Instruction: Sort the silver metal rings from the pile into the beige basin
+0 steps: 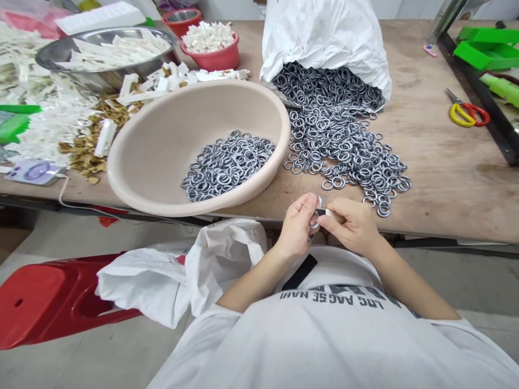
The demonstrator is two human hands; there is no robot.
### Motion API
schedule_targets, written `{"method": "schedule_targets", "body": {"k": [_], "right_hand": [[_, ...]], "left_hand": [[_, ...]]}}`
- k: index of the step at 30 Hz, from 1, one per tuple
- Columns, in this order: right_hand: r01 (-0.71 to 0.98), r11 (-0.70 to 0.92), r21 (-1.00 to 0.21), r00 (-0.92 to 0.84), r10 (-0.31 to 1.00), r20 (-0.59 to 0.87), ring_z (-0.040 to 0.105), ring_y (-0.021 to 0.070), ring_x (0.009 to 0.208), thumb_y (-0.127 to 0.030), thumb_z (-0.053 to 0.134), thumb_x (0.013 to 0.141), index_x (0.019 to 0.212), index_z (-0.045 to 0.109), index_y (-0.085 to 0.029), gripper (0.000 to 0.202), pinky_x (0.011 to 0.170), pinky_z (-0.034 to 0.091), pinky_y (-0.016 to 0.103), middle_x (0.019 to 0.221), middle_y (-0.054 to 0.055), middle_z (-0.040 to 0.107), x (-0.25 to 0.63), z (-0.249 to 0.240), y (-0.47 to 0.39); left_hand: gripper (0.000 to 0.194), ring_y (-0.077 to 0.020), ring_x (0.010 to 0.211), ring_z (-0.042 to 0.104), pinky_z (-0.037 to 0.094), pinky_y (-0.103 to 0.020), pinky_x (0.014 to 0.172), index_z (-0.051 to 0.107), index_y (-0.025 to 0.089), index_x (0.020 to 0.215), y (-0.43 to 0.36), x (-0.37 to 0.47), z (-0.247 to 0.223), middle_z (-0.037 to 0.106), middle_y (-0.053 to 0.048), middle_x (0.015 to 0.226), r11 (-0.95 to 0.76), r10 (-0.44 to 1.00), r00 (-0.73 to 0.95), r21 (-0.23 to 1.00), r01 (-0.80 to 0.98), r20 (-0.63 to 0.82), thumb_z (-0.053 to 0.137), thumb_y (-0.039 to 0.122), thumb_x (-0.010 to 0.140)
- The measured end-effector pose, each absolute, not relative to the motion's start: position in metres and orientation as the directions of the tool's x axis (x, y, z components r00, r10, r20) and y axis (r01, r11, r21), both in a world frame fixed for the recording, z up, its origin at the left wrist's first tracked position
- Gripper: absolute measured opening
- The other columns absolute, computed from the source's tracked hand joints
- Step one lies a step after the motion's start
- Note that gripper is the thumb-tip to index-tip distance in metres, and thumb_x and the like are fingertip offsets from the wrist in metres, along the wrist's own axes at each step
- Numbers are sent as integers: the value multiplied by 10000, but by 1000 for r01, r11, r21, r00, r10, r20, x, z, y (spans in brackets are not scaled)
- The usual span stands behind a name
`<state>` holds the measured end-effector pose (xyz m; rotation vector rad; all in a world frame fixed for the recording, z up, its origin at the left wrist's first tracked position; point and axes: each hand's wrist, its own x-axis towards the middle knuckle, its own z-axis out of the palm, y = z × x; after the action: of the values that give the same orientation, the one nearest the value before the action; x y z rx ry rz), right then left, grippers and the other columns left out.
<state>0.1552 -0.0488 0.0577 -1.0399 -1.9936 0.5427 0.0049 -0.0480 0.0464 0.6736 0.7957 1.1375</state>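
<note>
At the table's front edge, my left hand (300,224) is closed on a few grey rings (314,221). Close beside it, my right hand (352,222) pinches a small tool with a black tip and a pale body (322,212), which meets the rings. My fingers hide most of the tool. A large beige basin (152,162) to the left holds a heap of grey rings (231,165). Behind my hands, more loose rings (344,140) spill from a white sack (324,38) onto the wooden table (446,189).
Scissors (468,114) and green trays (486,51) lie at the right. White and brown parts (113,116), a metal bowl (105,67), a red bowl (214,56) and a phone (34,171) occupy the left. Below stands a red stool (36,302) beside white bags (154,278).
</note>
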Motion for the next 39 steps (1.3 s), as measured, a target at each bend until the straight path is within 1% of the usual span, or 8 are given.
{"method": "schedule_targets", "body": {"k": [8, 10, 13, 16, 20, 24, 29, 39], "right_hand": [[487, 555, -674, -347, 832, 433, 344, 85, 538, -421, 629, 935, 643, 422, -196, 422, 560, 234, 277, 593, -59, 375, 155, 57, -48], [492, 515, -702, -331, 856, 397, 369, 90, 550, -425, 617, 942, 647, 448, -195, 411, 566, 246, 277, 595, -54, 397, 159, 54, -43], [485, 391, -782, -207, 920, 331, 412, 108, 583, -444, 559, 974, 675, 507, -197, 392, 588, 282, 277, 606, -42, 431, 167, 47, -33], [383, 332, -862, -119, 943, 310, 451, 129, 644, -477, 561, 965, 803, 576, -206, 316, 620, 334, 278, 693, -24, 498, 169, 43, -30], [170, 345, -923, -251, 921, 298, 522, 146, 727, -469, 691, 876, 1063, 575, -236, 321, 663, 401, 279, 865, -5, 574, 157, 45, -40], [75, 262, -962, -277, 932, 232, 527, 139, 724, -425, 714, 868, 997, 558, -243, 272, 676, 423, 272, 834, -18, 548, 149, 47, -44], [-50, 165, -985, -286, 942, 173, 501, 127, 701, -458, 701, 877, 928, 560, -233, 271, 654, 434, 258, 817, -20, 513, 153, 47, -40], [-83, 103, -991, -303, 945, 124, 498, 121, 709, -444, 787, 805, 941, 554, -238, 340, 637, 434, 244, 835, -27, 499, 153, 44, -41]], "left_hand": [[426, -31, 409, 230, 194, -157, 386, 493, 180, 739, -48, 3, 43, 329, 90, 526, 305, 949, 229, 808, -504, -216, 680, 550, 840], [424, -32, 409, 226, 187, -160, 389, 492, 181, 741, -49, 3, 42, 329, 90, 519, 305, 948, 242, 811, -499, -208, 672, 550, 847], [434, -35, 417, 246, 183, -169, 397, 492, 171, 714, -52, 5, 41, 336, 79, 509, 297, 935, 319, 837, -460, -156, 640, 545, 875], [445, -38, 416, 239, 164, -175, 395, 487, 172, 709, -54, 7, 41, 323, 80, 505, 339, 910, 380, 826, -451, -166, 638, 559, 870], [452, -29, 405, 201, 159, -166, 386, 460, 187, 736, -52, 8, 42, 317, 97, 520, 371, 920, 309, 787, -492, -240, 688, 567, 822], [461, -32, 395, 208, 163, -172, 383, 434, 192, 716, -52, 9, 40, 309, 100, 500, 358, 926, 293, 796, -488, -237, 699, 556, 817], [469, -31, 391, 246, 156, -186, 388, 471, 182, 722, -54, 11, 37, 328, 95, 508, 357, 920, 324, 810, -466, -220, 704, 581, 804], [427, -33, 393, 202, 133, -186, 388, 470, 187, 764, -53, 11, 38, 301, 106, 503, 383, 911, 342, 782, -491, -231, 684, 549, 838]]}}
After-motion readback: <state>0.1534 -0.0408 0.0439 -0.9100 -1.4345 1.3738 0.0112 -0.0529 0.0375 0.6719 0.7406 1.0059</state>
